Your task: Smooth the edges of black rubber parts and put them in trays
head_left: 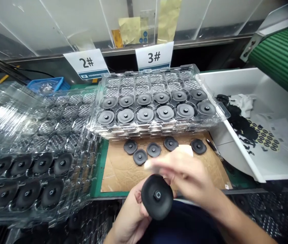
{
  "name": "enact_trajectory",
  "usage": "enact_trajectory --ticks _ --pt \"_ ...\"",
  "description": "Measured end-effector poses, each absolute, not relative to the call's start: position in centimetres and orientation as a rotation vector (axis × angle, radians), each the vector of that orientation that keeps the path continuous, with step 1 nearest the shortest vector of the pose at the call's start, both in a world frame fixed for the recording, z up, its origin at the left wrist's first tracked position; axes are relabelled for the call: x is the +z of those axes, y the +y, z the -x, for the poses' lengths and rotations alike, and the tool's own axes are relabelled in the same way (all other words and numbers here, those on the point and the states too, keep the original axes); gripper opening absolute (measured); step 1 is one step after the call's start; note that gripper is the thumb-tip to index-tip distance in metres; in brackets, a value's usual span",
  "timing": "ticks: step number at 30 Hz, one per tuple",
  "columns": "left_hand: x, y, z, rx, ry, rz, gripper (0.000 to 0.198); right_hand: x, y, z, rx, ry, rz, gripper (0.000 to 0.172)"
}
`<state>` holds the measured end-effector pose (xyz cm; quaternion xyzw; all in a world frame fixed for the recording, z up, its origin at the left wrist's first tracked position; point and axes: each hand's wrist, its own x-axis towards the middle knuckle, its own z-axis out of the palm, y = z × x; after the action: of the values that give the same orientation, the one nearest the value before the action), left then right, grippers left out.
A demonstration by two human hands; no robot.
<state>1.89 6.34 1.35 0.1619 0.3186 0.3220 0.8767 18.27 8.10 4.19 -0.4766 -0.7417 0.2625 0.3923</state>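
Observation:
My left hand grips a round black rubber disc with a small hub in its middle, held up near the bench's front edge. My right hand is just above and behind the disc, smeared by motion, with its fingers reaching left over the disc's top. Several more black discs lie loose on a brown cardboard sheet beyond my hands. A clear plastic tray behind them holds two rows of discs in its near pockets.
Stacked clear trays with black discs fill the left side. A white bin with black scraps and rings sits at right. Signs marked 2# and 3# stand at the back, near a blue crate.

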Motion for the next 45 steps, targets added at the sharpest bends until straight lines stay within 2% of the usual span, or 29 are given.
enact_trajectory --ticks 4,7,10,13,16,18,21,24,29,34,37,39,42,45 --pt "1.1 6.1 -1.2 0.685 0.540 -0.250 0.065 -1.3 7.2 -20.7 0.733 -1.531 1.701 0.025" --pt "0.5 6.4 -1.0 0.705 0.486 -0.229 0.064 -5.9 4.3 -20.3 0.847 -1.671 1.702 0.025" --pt "0.1 6.7 -1.0 0.744 0.483 -0.221 0.059 -7.9 2.2 -19.5 0.893 -1.719 1.692 0.023" --pt "0.0 6.8 -1.3 0.764 0.517 -0.198 0.059 -5.6 2.8 -19.6 0.884 -1.647 1.733 0.024" --pt "0.2 6.9 -1.9 0.792 0.585 -0.195 0.057 -0.2 4.6 -19.2 0.744 -1.484 1.680 0.022" --pt "0.4 6.9 -2.1 0.818 0.610 -0.218 0.056 3.2 5.6 -18.1 0.631 -1.505 1.488 0.023" --pt "0.4 7.0 -2.0 0.867 0.633 -0.250 0.055 5.8 6.3 -16.0 0.688 -1.755 1.177 0.028" --pt "0.1 7.0 -1.8 0.931 0.683 -0.263 0.054 5.9 6.9 -14.9 0.883 -1.954 1.149 0.023" --pt "0.2 6.6 -1.9 0.864 0.700 -0.282 0.060 5.6 7.2 -15.1 0.631 -1.886 1.209 0.023" --pt "1.0 7.1 -1.5 0.814 0.669 -0.268 0.064 6.3 5.3 -17.2 0.814 -1.973 1.298 0.022" --pt "1.4 7.3 -1.6 0.771 0.649 -0.270 0.061 6.7 5.1 -17.9 0.602 -1.978 1.432 0.025" --pt "1.6 7.2 -1.7 0.767 0.648 -0.280 0.061 6.8 5.7 -18.0 0.476 -2.033 1.338 0.026" --pt "1.7 7.0 -1.4 0.741 0.582 -0.261 0.063 6.0 7.1 -18.4 0.590 -1.991 1.178 0.028" --pt "1.5 6.9 -1.1 0.731 0.476 -0.229 0.063 4.0 7.7 -19.3 0.742 -1.668 1.360 0.026"
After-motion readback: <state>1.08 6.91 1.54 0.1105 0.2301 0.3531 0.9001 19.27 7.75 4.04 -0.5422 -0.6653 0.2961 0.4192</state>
